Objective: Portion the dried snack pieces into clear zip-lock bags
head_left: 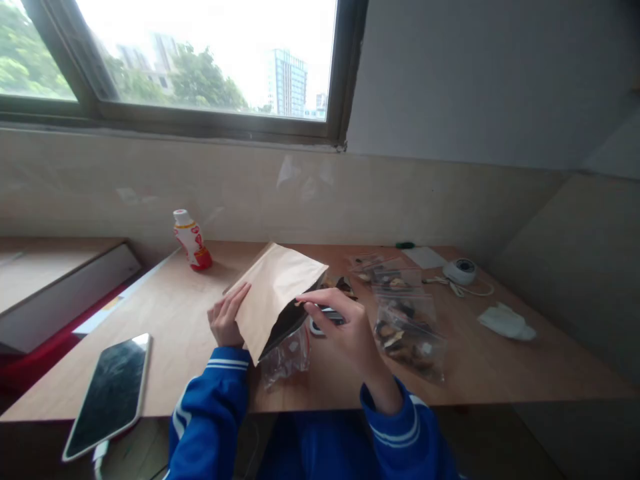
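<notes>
At a wooden desk [175, 313] under a window, a person holds a tan paper pouch [273, 293] tilted at mid-desk; the left hand [227, 319] grips its edge, the right hand [345, 330] pinches the open dark mouth. Clear bags [407, 330] of snacks lie at three o'clock, a phone [113, 393] at eight. Tipped further, the pouch could perhaps spill its contents.

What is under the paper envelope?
A clear plastic bag pokes out beneath the envelope, resting on the table. How far the bag reaches underneath is covered, and its contents are unclear.
</notes>
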Demonstrator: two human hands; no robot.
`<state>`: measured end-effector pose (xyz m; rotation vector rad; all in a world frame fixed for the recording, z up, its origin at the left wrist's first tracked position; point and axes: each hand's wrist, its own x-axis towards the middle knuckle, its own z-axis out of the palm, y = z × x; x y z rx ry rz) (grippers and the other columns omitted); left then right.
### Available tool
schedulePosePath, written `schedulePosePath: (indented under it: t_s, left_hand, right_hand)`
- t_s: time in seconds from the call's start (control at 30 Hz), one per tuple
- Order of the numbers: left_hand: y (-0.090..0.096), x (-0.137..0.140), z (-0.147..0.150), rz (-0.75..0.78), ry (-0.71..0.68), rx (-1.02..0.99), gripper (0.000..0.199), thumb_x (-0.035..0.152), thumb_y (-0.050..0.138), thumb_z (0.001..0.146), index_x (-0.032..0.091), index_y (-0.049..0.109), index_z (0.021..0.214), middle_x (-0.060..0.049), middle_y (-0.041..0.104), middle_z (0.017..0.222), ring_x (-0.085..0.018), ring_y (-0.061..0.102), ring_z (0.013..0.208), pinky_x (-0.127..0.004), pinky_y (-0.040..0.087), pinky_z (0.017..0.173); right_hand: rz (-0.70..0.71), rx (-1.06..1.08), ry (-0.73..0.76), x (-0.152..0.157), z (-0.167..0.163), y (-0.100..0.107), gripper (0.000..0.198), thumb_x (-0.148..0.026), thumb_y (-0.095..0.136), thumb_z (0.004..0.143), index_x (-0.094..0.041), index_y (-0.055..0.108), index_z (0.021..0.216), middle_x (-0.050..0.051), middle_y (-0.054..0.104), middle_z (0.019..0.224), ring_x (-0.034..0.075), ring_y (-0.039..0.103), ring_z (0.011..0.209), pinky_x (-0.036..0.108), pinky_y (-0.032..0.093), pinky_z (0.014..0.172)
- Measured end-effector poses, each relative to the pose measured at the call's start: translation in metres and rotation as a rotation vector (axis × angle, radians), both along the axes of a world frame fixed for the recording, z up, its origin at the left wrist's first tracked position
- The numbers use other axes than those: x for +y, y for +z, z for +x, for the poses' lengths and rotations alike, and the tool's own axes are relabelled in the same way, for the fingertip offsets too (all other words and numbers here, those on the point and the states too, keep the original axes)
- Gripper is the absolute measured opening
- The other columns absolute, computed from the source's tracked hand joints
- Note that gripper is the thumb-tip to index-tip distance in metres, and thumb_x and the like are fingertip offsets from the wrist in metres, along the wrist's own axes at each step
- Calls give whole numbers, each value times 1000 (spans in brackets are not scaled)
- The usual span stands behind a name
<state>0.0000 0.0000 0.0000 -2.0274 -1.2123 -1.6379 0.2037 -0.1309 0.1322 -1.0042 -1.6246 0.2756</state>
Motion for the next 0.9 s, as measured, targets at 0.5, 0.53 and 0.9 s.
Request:
schedulePosePath:
  t_s: [0.5, 0.53, 0.9]
  left_hand:
    - [-11, 3, 3, -136, -97, 10, 34, 24, 42, 92, 19, 64, 118, -8, 70, 112, -22, 63, 95, -35, 41, 85]
    - [-12, 4, 3, -135, -105, 15, 34, 25, 43, 91, 19, 64, 117, -8, 70, 111, -22, 63, 95, -35, 41, 84]
    - [-39, 29, -2, -96, 7, -99, 30, 46, 62, 76, 17, 67, 80, -9, 71, 77, -25, 65, 72, -37, 50, 70]
  right_hand:
    - [62, -392, -116, 6, 4, 12, 13, -16, 58, 90, -17, 70, 95, 5, 73, 89, 20, 64, 85, 34, 48, 81]
    - [52, -442, -125, 7, 4, 14, 12, -16, 58, 89, -17, 70, 94, 5, 73, 90, 21, 64, 86, 34, 48, 82]
    - [22, 90, -97, 8, 9, 23, 11, -21, 62, 87, -23, 72, 89, 3, 70, 94, 17, 64, 91, 29, 51, 81]
